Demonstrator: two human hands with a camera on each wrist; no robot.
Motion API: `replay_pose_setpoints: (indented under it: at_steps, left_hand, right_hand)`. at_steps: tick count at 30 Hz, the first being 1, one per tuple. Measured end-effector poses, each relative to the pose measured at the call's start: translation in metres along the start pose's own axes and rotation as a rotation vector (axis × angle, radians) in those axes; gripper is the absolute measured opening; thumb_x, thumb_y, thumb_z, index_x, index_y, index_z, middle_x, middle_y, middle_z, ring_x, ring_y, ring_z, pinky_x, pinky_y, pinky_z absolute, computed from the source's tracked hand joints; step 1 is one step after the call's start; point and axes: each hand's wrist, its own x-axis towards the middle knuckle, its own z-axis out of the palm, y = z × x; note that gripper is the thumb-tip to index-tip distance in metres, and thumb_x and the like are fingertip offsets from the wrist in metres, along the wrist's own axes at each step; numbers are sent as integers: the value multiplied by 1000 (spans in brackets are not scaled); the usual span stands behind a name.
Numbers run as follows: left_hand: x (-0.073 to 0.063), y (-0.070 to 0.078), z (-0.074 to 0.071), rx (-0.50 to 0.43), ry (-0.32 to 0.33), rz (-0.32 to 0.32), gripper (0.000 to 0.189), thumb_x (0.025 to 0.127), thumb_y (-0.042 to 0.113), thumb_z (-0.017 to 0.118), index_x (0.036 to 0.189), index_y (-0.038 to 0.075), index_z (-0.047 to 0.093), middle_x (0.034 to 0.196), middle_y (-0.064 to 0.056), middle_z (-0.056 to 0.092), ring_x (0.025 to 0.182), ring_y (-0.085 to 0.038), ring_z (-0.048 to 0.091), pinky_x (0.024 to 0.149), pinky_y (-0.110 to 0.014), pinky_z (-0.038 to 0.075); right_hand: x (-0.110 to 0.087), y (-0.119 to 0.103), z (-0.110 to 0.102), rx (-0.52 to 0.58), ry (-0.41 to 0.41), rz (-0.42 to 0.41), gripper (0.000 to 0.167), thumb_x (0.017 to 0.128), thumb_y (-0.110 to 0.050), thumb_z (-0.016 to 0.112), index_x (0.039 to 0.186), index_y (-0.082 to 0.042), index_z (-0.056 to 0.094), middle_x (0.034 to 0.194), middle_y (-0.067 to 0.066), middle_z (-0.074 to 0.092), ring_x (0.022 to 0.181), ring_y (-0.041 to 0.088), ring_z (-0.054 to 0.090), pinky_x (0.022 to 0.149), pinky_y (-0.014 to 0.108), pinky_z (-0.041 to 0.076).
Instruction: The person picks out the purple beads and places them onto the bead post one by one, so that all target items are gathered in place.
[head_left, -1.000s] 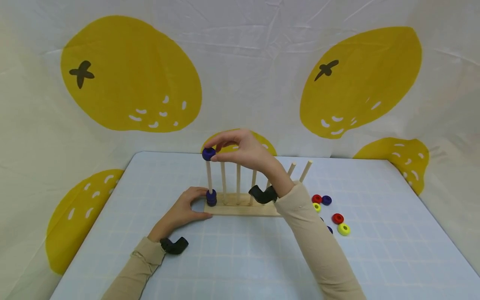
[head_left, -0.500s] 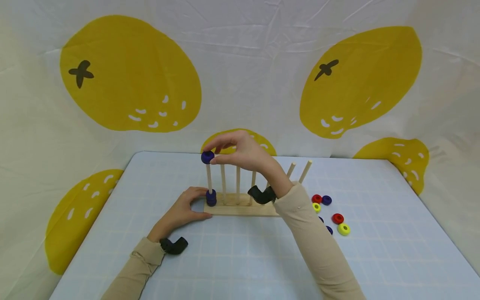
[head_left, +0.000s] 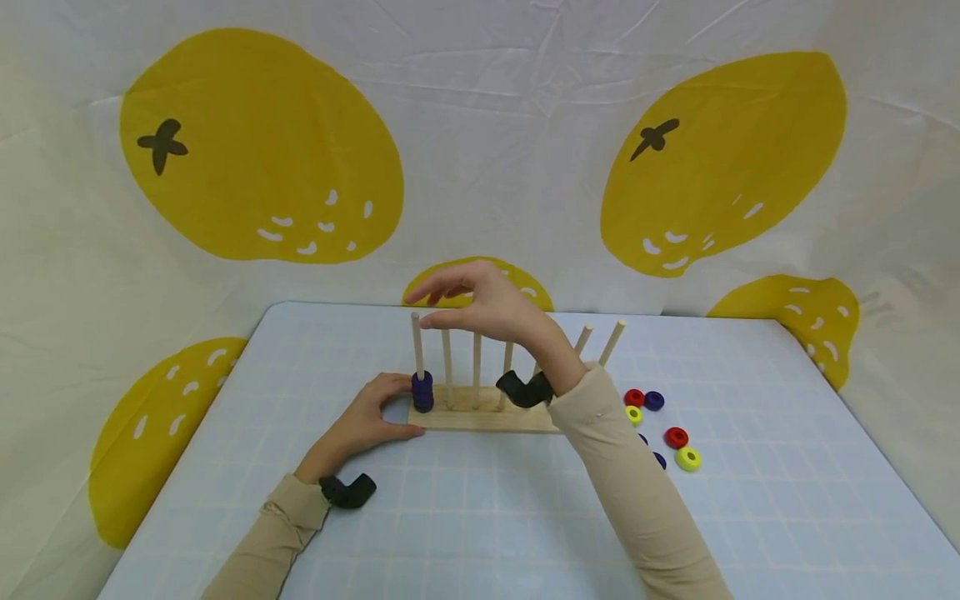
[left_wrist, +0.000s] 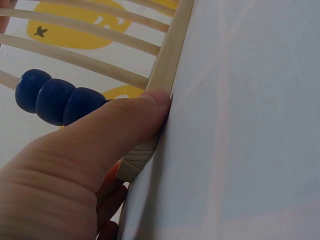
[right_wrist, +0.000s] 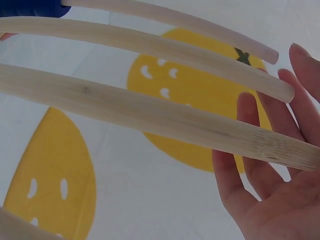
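Note:
Blue rings (head_left: 423,392) are stacked on the leftmost peg (head_left: 417,346) of a wooden peg rack, whose base (head_left: 480,422) lies on the table. My left hand (head_left: 366,417) grips the base's left end, thumb on the front edge and other fingers behind; the left wrist view shows its thumb (left_wrist: 130,116) close beside the blue stack (left_wrist: 59,99). Around the top of that same peg, my right hand (head_left: 491,302) holds nothing, its thumb and fingers apart. In the right wrist view the right hand's fingers (right_wrist: 257,170) are spread beyond the peg tips.
To the right of the rack lie loose rings: red ones (head_left: 676,437), yellow ones (head_left: 688,458) and blue ones (head_left: 654,401). Some are partly hidden by the right sleeve (head_left: 622,467). The other pegs (head_left: 477,367) stand bare where visible. A fruit-print cloth (head_left: 495,167) hangs behind the table.
The blue ring pinched in my right hand went onto the leftmost peg, was let go and dropped onto the stack. My left hand has stayed on the base.

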Motion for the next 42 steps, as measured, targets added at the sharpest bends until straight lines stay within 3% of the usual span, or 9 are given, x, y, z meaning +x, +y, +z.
replay_pose_setpoints:
  at_steps: [7,13,20,25,27,32,34,42]
  left_hand:
    - [0,-2,1,-14,3,6,62,67,20,94,123,12,67,129,-3,62,122,-23,52,104,-45,42]
    - [0,-2,2,-21,7,18,62,67,23,94,123,13,68,128,-3,63,120,-23,53,103,-44,43]
    - [0,-3,1,-18,17,10,64,64,21,95,122,14,69,126,-1,64,119,-20,53,104,-38,42]
    - [0,-3,2,1,38,41,65,62,13,96,121,9,69,126,-7,65,117,-25,55,104,-35,42]
    - [1,9,-1,7,39,55,64,62,9,95,120,5,68,125,-11,65,116,-28,55,104,-34,42]
    - [2,8,-2,-4,24,55,62,65,13,94,121,7,68,126,-7,65,118,-24,55,105,-33,42]
    - [1,-3,0,-9,18,44,63,65,17,94,122,11,68,127,-3,64,119,-22,54,106,-34,41]
    - [0,0,-1,-7,23,17,61,65,16,94,120,10,69,124,-5,65,118,-26,55,104,-43,43]
  right_hand:
    - [-1,0,-1,8,14,3,25,88,-16,77,113,-9,74,111,-4,72,99,20,64,94,36,50]
    - [-3,-1,0,48,95,-26,18,92,-12,71,109,-6,74,107,1,72,93,13,64,91,36,52]
    - [-12,-9,-8,96,190,-63,15,95,-10,67,108,-7,75,109,1,72,97,15,66,88,35,53]
    - [-23,-18,-17,107,214,-78,15,95,-9,67,108,-7,74,109,2,72,97,20,66,87,37,54]
    - [-28,-20,-20,107,226,-92,15,94,-6,67,108,-6,74,107,2,72,98,21,66,88,38,53]
    - [-43,-23,-28,82,259,-124,16,94,-2,66,107,-5,74,106,7,72,98,21,65,90,39,53]
    - [-49,-23,-31,77,269,-126,16,93,-1,67,107,-5,74,106,9,72,99,22,65,92,39,52]
    - [-76,-24,-45,62,306,-121,16,92,2,67,106,-2,73,106,13,71,102,26,63,100,40,48]
